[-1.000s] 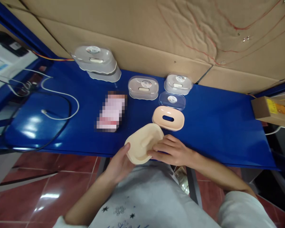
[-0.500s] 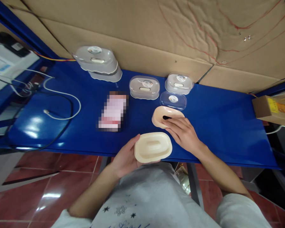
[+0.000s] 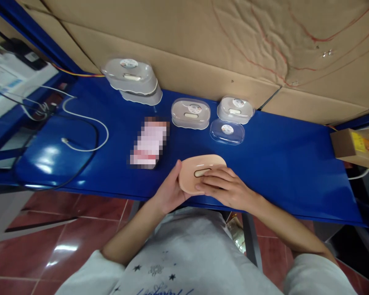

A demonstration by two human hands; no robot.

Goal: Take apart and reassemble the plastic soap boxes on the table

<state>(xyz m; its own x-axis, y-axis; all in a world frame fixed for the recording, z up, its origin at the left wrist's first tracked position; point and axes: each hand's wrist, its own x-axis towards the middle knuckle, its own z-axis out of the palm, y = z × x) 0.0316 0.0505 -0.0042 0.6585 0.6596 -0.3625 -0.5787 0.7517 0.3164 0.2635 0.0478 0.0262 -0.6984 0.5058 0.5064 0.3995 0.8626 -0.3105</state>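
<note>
A peach oval shell (image 3: 189, 180) with a slot in its top is held between both hands above the table's front edge. A cream raised ridge (image 3: 199, 173) shows through the slot; the rest of the cream tray beneath is hidden. My left hand (image 3: 171, 191) grips the piece from the left and below, thumb along its rim. Pressed over the shell's right side are the closed fingers of my right hand (image 3: 227, 187). Beyond them a clear plastic lid (image 3: 226, 133) with a round label lies on the blue table (image 3: 276, 164).
Clear-lidded oval boxes stand at the back: a stack (image 3: 130, 78) on the left, one box (image 3: 190, 114) in the middle, another (image 3: 235, 110) farther right. A blurred-out phone-shaped item (image 3: 149, 142) lies left of my hands. Cables (image 3: 106, 137) run along the left; a cardboard box (image 3: 344, 145) is at right.
My right hand has brought the peach shell from the table onto the cream tray in my left hand. The tray's hollow is now covered, with its ridge in the slot.
</note>
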